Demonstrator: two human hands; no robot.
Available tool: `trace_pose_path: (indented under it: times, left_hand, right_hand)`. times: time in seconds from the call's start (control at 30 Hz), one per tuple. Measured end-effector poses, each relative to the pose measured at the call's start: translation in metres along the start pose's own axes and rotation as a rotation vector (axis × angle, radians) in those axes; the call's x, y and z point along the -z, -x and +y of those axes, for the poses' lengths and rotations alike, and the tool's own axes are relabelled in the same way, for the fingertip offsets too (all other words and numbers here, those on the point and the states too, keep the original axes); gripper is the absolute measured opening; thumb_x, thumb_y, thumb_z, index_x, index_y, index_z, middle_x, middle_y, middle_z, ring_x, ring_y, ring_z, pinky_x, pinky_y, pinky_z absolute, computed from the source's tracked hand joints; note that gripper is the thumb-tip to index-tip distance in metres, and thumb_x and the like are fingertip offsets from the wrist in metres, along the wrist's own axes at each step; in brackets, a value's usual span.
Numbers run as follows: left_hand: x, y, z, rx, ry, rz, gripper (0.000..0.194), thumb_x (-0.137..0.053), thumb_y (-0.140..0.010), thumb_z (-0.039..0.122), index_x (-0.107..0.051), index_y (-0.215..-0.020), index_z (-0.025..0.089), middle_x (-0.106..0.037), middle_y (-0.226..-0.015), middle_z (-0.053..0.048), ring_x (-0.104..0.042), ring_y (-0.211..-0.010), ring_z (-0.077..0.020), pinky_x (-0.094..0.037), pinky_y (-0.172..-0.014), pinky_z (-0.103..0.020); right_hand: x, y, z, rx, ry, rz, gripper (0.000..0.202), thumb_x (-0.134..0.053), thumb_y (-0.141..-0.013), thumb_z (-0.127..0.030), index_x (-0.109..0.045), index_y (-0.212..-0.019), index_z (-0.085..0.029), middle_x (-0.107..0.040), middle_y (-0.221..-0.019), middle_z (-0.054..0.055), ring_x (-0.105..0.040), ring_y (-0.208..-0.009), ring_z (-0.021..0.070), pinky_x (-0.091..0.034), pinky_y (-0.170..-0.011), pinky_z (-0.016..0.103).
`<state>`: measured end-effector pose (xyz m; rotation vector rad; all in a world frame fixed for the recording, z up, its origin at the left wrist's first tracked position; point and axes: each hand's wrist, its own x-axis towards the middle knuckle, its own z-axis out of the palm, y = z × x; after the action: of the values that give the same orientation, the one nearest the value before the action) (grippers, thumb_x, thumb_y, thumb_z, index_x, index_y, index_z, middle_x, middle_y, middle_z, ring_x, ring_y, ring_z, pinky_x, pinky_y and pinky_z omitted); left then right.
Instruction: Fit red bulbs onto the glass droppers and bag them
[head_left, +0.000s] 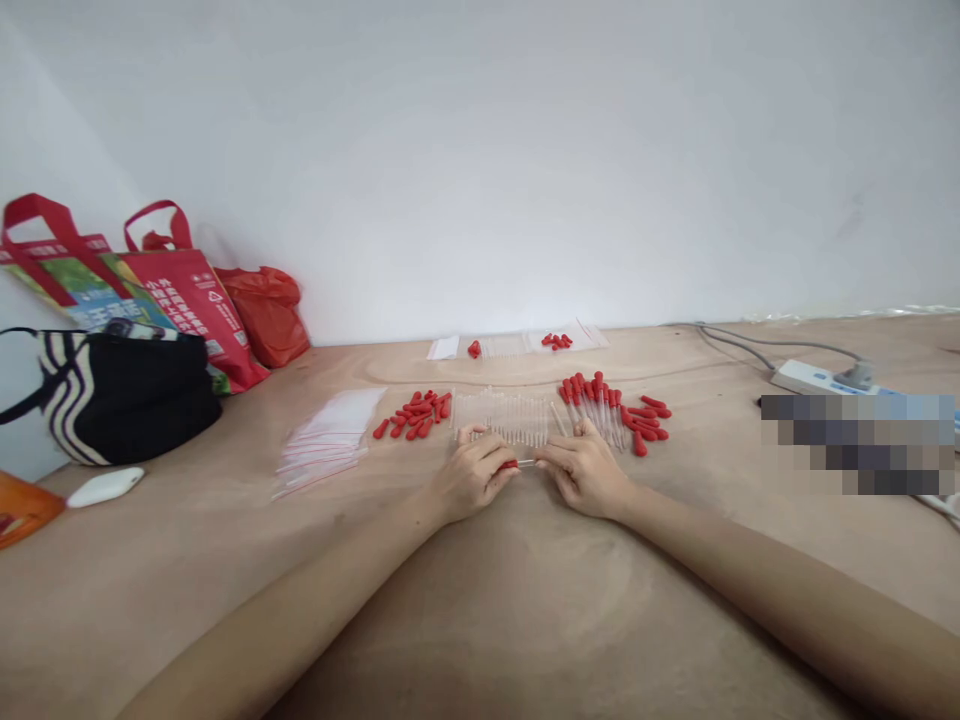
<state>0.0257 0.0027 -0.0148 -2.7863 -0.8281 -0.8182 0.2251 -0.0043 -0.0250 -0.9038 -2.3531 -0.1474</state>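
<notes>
My left hand [474, 474] is closed on a red rubber dropper bulb [509, 464]. Opposite it, my right hand [583, 470] pinches a thin clear glass tube [526, 462], whose end meets the bulb; how far it is inserted I cannot tell. Just beyond my hands lies a row of clear glass tubes [502, 412]. Loose red bulbs [417, 412] are heaped to the left of the row. Right of it, several droppers [596, 395] with red bulbs fitted lie side by side, close to my right hand. More loose bulbs [648, 424] lie beside them.
A fan of clear zip bags [330, 440] lies on the left. Farther back are bagged tubes and bulbs [517, 344]. Shopping bags [195, 300], a black pouch [142, 395] and a white case [106, 486] stand at far left. A power strip [817, 379] lies at right.
</notes>
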Motion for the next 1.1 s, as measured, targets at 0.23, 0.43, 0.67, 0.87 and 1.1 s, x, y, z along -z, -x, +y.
trace_pose_path:
  times: [0.23,0.43,0.67,0.87,1.1]
  left_hand:
    - [-0.001,0.000,-0.003,0.102,0.006,0.016,0.016,-0.040,-0.085,0.023,-0.055,-0.080,0.019,-0.061,-0.075,0.000,-0.056,-0.073,-0.0127,-0.026,-0.087,-0.036]
    - [0.002,0.000,-0.013,0.252,-0.079,0.082,0.014,-0.052,-0.078,0.031,-0.056,-0.089,0.022,-0.062,-0.084,-0.001,-0.055,-0.082,-0.0172,-0.022,-0.088,-0.040]
    - [0.009,0.009,-0.041,0.667,-0.285,0.164,0.014,-0.056,-0.072,0.028,-0.054,-0.084,0.020,-0.060,-0.087,-0.005,-0.051,-0.089,-0.0252,-0.027,-0.077,-0.041]
    - [0.013,0.015,-0.049,0.780,-0.357,0.166,0.014,-0.055,-0.072,0.033,-0.054,-0.077,0.020,-0.057,-0.086,-0.006,-0.049,-0.089,-0.0266,-0.027,-0.075,-0.041]
    - [0.013,0.019,-0.056,0.818,-0.436,0.144,0.014,-0.056,-0.071,0.034,-0.054,-0.077,0.022,-0.056,-0.084,-0.006,-0.048,-0.088,-0.0255,-0.028,-0.074,-0.041]
  right_hand:
    - [0.003,-0.010,-0.002,-0.003,0.090,-0.067,0.021,-0.039,-0.082,-0.020,-0.060,-0.079,-0.018,-0.058,-0.064,0.000,-0.044,-0.059,0.0110,-0.018,-0.065,0.030]
    - [0.010,-0.012,0.007,-0.020,0.214,-0.107,0.021,-0.044,-0.079,-0.024,-0.061,-0.071,-0.018,-0.060,-0.067,0.004,-0.046,-0.071,0.0157,-0.018,-0.066,0.032]
    - [0.005,-0.025,0.044,-0.619,0.268,0.007,0.026,-0.040,-0.080,-0.035,-0.059,-0.084,-0.019,-0.063,-0.070,0.005,-0.053,-0.074,0.0203,-0.022,-0.067,0.032]
    - [-0.008,-0.036,0.052,-0.703,0.369,-0.074,0.024,-0.038,-0.080,-0.033,-0.056,-0.079,-0.017,-0.063,-0.068,0.007,-0.055,-0.070,0.0220,-0.023,-0.068,0.035]
    - [-0.009,-0.036,0.046,-0.677,0.372,-0.104,0.025,-0.039,-0.078,-0.028,-0.059,-0.069,-0.018,-0.064,-0.071,0.008,-0.054,-0.073,0.0228,-0.024,-0.067,0.037]
